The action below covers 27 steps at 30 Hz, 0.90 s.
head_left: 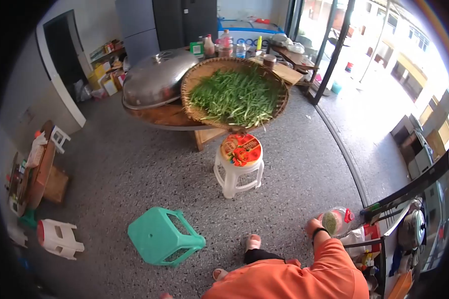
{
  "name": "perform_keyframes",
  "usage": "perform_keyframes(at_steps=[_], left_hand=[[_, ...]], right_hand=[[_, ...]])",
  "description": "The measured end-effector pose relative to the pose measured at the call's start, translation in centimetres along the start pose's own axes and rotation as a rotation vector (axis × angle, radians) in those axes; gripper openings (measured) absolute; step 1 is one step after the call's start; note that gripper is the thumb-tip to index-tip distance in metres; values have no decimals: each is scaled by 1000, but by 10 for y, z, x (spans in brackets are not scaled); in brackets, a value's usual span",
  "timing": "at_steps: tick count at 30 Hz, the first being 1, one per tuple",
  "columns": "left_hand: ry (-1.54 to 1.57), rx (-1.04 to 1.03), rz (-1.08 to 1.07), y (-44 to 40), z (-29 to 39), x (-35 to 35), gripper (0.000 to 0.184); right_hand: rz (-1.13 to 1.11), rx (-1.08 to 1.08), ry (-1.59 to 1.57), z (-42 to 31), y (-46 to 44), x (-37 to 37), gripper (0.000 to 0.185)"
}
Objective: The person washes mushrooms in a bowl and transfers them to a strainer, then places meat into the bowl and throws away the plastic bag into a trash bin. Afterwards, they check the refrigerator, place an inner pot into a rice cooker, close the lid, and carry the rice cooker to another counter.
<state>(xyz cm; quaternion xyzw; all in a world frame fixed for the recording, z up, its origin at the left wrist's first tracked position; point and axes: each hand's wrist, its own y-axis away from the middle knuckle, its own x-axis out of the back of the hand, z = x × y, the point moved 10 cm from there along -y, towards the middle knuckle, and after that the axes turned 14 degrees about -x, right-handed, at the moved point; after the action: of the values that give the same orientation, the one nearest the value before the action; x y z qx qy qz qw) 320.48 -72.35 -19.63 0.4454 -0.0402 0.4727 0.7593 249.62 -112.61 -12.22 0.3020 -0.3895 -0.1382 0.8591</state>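
Observation:
At the lower right, my right hand [314, 227], with a dark band at the wrist, is closed on the near side of a clear plastic jug [340, 228]. The jug has a red cap and handle, and something green shows inside it. Its fingers are partly hidden. Only a sliver of my left hand [166, 296] appears at the bottom edge; its fingers cannot be made out. Closest to that hand is a green plastic stool [157, 236], tipped on its side on the floor.
A white stool with a red flowered top [241, 149] stands mid-floor. Behind it, a round wooden table [164, 115] bears a large metal lid [157, 79] and a woven basket [187, 102] of cut greens. A cluttered rack [384, 244] stands right, a white stool [60, 238] left.

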Motion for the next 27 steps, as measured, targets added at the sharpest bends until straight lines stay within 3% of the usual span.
perform_keyframes(at_steps=[1,4,5,6,7,8,9,10,11,12,13,15,17,18,21,24,27], left_hand=[[5,-36,-16,-11,7,-10,19],[58,-120,-105,42,94,-78,15],[-140,-143,-127,54,115,-101,12],[-335,-181,-158,62,138,-136,10],[-335,-239,-163,61,147,-171,11],[-499,-340,-304,45,148,-218,17],[-426,-338,-350,56,154,-267,20],[-362,-322,-390,75,157,-309,23],[-376,-353,-469,94,158,-352,26],[-510,-396,-533,174,190,-387,13],[-638,-458,-640,189,188,-437,15],[-907,-719,-878,274,220,-526,17],[-1047,-1243,-979,335,259,-604,19],[-1044,-1177,-999,366,279,-626,21],[-929,-1499,-989,442,352,-701,21],[-759,-1532,-1052,507,412,-771,21],[-737,-1536,-1167,549,449,-860,22]], right_hand=[[-39,-54,4,15,32,-10,19],[-403,-694,-1267,72,80,-143,11],[-441,-697,-1254,75,83,-166,9],[-405,-436,-857,63,69,-175,11],[-365,-260,-570,54,63,-187,17],[-399,-240,-539,61,58,-201,23],[-570,-702,-1296,94,74,-216,19],[-581,-731,-1324,125,96,-166,21],[-414,-780,-1424,145,79,-182,22],[-240,-806,-1512,164,64,-198,23],[-244,-783,-1707,185,70,-181,21],[-191,-802,-1776,228,61,-173,20],[-95,-788,-1963,264,49,-152,18],[-105,-758,-2110,275,36,-145,17],[-58,-621,-2144,311,-9,-120,16],[-144,-581,-2102,344,-47,-119,18],[-191,-792,-1849,380,-81,-203,13]])
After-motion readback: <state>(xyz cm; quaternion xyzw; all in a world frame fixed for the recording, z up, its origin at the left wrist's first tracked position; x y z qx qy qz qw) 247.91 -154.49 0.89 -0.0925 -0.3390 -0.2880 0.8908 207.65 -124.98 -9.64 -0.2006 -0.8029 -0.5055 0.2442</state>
